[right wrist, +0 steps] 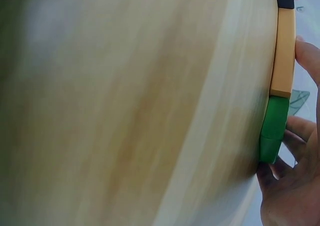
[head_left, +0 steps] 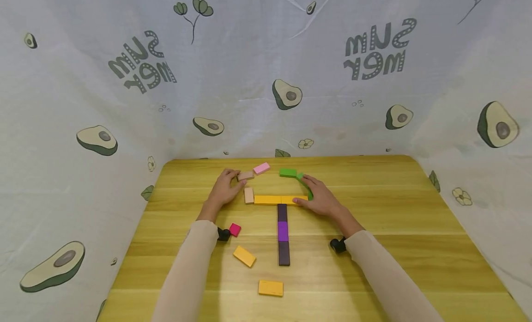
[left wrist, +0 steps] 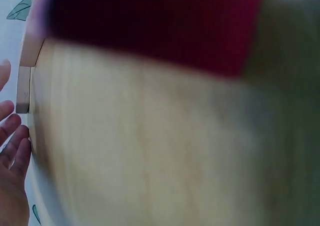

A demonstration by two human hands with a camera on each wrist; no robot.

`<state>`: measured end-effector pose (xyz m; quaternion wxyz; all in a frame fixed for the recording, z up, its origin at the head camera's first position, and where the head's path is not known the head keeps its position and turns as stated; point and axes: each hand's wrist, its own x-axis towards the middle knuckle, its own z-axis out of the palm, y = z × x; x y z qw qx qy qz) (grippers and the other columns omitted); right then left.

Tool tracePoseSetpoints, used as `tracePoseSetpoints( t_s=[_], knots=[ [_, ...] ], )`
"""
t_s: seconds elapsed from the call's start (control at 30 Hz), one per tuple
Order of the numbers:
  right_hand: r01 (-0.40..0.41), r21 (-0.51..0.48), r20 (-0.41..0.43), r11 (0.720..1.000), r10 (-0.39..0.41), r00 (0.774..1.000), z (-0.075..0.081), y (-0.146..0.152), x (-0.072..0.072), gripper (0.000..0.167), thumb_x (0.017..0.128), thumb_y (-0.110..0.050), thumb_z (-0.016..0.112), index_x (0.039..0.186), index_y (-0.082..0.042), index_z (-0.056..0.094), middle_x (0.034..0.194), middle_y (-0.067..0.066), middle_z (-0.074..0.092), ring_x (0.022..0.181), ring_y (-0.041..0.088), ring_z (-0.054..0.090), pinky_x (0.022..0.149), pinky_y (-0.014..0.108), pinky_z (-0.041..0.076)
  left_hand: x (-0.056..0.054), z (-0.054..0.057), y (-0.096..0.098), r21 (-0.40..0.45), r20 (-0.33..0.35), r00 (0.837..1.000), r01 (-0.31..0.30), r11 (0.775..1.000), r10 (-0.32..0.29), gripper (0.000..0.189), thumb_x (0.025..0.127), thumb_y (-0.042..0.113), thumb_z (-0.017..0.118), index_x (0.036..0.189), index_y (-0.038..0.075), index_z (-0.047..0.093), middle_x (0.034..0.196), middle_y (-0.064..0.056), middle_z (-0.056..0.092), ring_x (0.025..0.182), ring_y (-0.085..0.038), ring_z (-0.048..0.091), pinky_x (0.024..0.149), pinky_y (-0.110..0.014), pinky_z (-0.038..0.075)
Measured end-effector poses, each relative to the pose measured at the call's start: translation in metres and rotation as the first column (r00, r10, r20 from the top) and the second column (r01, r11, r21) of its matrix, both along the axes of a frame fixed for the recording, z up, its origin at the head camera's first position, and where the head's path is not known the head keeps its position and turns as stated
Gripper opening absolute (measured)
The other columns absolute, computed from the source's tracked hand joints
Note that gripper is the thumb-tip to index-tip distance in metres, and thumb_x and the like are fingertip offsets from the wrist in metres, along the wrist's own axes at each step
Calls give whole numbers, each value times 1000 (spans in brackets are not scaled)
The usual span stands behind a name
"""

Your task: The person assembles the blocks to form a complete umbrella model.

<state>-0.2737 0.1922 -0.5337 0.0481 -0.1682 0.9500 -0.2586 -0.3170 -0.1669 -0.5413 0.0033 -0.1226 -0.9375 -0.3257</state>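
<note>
My left hand (head_left: 224,189) is at the left end of a curved row of blocks. Its thumb and forefinger lie at the edges of a slanted tan block (head_left: 247,175), and the left wrist view shows its fingers (left wrist: 20,158) fairly straight. An upright tan block (head_left: 249,196) lies just below. On the right side, my right hand (head_left: 321,197) rests spread over the row. Its thumb is at an orange block (head_left: 291,200), its fingers along green blocks (right wrist: 274,118). A pink block (head_left: 262,168) and another green block (head_left: 287,173) lie between the hands.
Another orange block (head_left: 267,200) continues the crossbar. Below it runs a column of dark blocks (head_left: 284,253) with a purple block (head_left: 283,231). Loose nearer me are a red block (head_left: 235,229) and two orange-yellow blocks (head_left: 244,256). A patterned curtain (head_left: 249,72) surrounds the wooden table (head_left: 374,179).
</note>
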Motion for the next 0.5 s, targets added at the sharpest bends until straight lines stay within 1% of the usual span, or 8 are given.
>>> tracePoseSetpoints(
  t_s=[0.13,0.27,0.43,0.5],
  knots=[
    [-1,-1,-7,1000,1,1000,0,0,-1,92,93,-56,67,160,-3,33,168,18,27,153,45,28,122,65,28,-3,0,3,-33,-7,1000,-8,999,8,56,104,39,60,148,5,54,146,-18,52,137,-38,49,118,-53,40],
    [0,-2,-10,1000,0,1000,0,1,-1,92,93,-56,67,160,-2,33,168,18,27,153,45,27,122,66,28,-7,3,8,-80,16,1000,-20,997,21,53,105,36,60,149,6,54,146,-17,52,137,-37,49,119,-51,40],
    [-1,-11,3,1000,1,1000,1,0,0,92,94,-55,68,160,-2,33,169,18,27,154,45,27,122,66,27,-11,4,12,-133,41,998,-45,990,51,51,104,34,62,147,7,57,143,-15,54,133,-34,51,116,-48,43],
    [0,-12,4,1000,0,1000,1,0,1,92,94,-55,68,160,-3,33,169,18,27,154,45,27,122,66,27,-11,4,13,-140,44,997,-57,989,64,49,104,34,63,145,7,59,141,-14,56,131,-33,52,115,-48,44]
  ],
)
